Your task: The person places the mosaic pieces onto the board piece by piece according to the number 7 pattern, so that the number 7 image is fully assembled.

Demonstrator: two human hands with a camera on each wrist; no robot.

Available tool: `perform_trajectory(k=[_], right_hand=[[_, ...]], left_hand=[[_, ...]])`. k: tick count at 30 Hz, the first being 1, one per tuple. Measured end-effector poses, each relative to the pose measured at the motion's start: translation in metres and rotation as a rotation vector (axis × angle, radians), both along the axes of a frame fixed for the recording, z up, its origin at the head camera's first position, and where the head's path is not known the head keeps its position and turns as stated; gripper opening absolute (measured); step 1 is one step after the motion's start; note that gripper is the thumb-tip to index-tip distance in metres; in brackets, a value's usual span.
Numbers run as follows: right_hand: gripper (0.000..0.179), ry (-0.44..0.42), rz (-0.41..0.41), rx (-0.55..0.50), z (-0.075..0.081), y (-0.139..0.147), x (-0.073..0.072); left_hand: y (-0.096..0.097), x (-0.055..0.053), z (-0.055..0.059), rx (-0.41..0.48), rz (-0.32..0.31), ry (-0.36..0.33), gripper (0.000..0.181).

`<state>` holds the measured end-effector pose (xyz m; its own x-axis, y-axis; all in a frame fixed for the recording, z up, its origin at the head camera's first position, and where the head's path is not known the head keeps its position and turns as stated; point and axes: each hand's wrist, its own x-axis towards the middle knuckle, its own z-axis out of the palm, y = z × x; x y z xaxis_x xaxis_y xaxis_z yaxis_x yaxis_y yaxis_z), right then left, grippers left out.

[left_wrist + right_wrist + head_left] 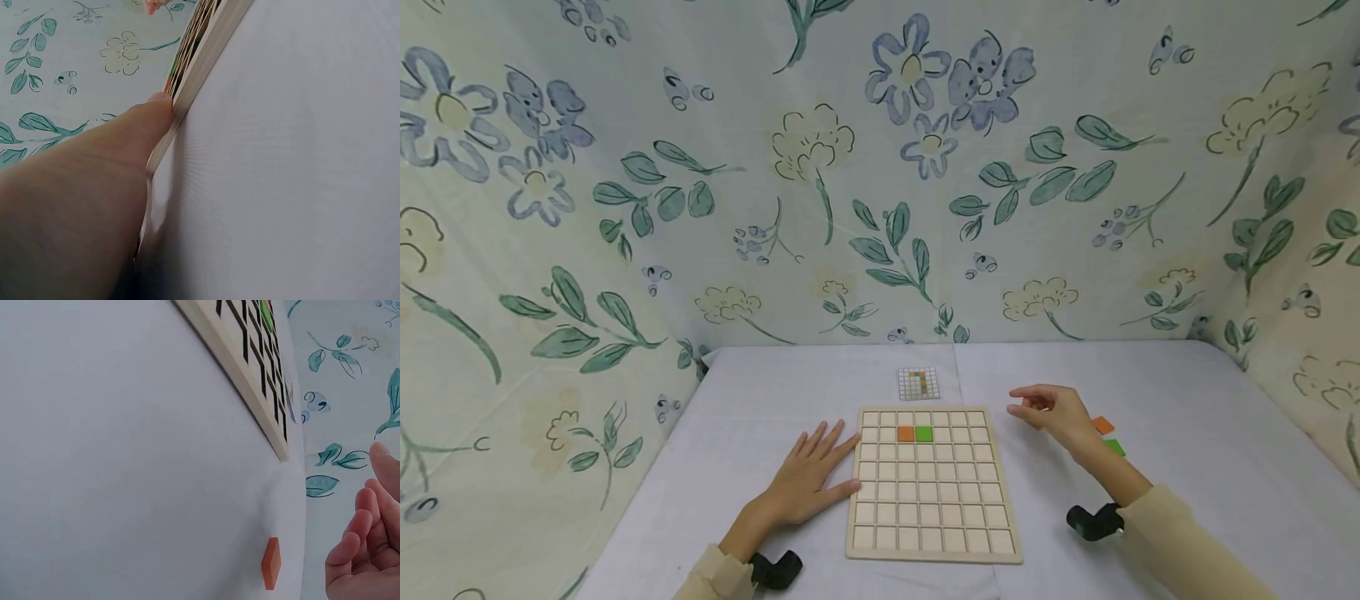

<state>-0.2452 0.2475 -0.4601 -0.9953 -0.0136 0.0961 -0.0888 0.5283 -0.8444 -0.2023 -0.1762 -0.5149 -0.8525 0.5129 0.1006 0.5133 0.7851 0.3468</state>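
Observation:
A wooden grid board (934, 559) lies on the white table. In its second row sit an orange tile (906, 434) and, just to the right of it, a green tile (924, 434). My left hand (808, 483) rests with fingers spread at the board's left edge, its thumb touching the frame. Right of the board my right hand (1054, 417) hovers above the table, thumb and index finger apart, the other fingers loosely curled; I see nothing held. Beside its wrist lie a loose orange tile (1102, 425) and a green tile (1115, 447), partly hidden by the arm.
Behind the board lies a small card (918, 383) printed with a grid and a coloured pattern. A flower-printed cloth (880, 167) hangs behind the table and along its sides. Each wrist wears a black camera mount (1093, 522).

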Motion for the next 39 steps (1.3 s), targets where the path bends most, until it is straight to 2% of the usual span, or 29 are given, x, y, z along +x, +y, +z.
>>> perform_trajectory(k=[9,16,27,39], right_hand=[[0.045,0.001,-0.096,-0.036,-0.010,0.019,0.009],[0.042,-0.024,-0.207,0.054,-0.018,0.023,0.011],[0.034,-0.061,-0.216,-0.028,-0.029,0.023,0.015],[0.034,-0.013,-0.233,0.095,-0.037,0.021,0.015]], left_hand=[[0.000,-0.001,0.000,-0.004,0.006,-0.001,0.073],[0.000,-0.001,0.001,-0.004,0.009,-0.002,0.074],[0.000,-0.001,-0.001,-0.005,0.009,0.011,0.074],[0.001,-0.001,-0.004,-0.019,0.019,0.002,0.075]])
